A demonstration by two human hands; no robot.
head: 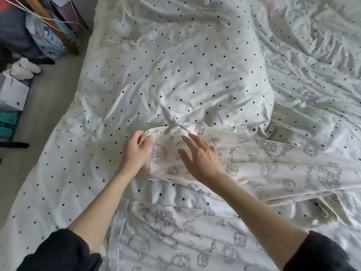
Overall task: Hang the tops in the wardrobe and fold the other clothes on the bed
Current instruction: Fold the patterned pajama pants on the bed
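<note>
A cream garment printed with grey drawings [259, 163] lies stretched across the bed from the middle towards the right edge. My left hand [135, 151] grips its folded left end, fingers curled round the cloth edge. Flat on the same end, just to the right, my right hand [201, 155] presses down with straight spread fingers. A second piece of cloth with the same print [175, 237] lies closer to me, between my forearms.
The bed carries a rumpled white duvet with black dots [175, 65]. On the grey floor [45, 106] at the left stand a white box [11, 94], white slippers [25, 68], bags and a wooden furniture leg [64, 36].
</note>
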